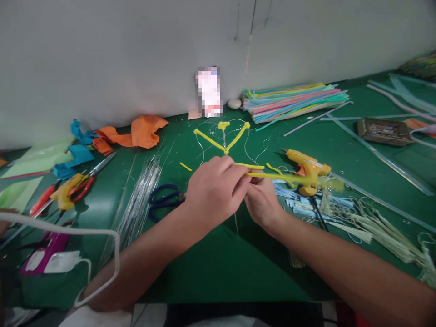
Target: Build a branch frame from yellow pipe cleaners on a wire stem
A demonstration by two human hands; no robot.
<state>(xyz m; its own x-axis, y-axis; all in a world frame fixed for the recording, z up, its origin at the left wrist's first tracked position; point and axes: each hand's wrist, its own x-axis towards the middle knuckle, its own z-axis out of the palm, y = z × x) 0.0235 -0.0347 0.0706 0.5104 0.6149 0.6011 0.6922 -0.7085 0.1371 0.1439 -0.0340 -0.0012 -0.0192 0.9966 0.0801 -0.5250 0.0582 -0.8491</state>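
**Both hands pinched on a yellow stem that runs off to the right**

Head view shows the fingers (240, 178) of the left hand (215, 190) closed tight around the near end of a yellow fuzzy pipe-cleaner stem (272, 175). The right hand (262, 202) sits just beside and partly under it, its fingertips also pinched shut on the same end. From this shared grip the stem's long axis lies roughly level, pointing right, away from both hands. The left hand covers the end itself, and the right is nearer the free length.

A shorter yellow piece (250, 166) lies just above the stem; whether a finger holds it cannot be told.

The stem's far tip reaches a yellow hot-glue gun (308, 169) resting on the green worktop (218, 268). Beyond the hands lies a triangular yellow pipe-cleaner frame (207, 138). Blue-handled scissors (163, 202) and a sheaf of thin silver wires (138, 204) lie to the left, and pale fringed tassels (374, 225) to the right. A stack of pastel pipe cleaners (294, 100) sits near the wall.

No writing is legible; the small pack (209, 92) against the wall is blurred.
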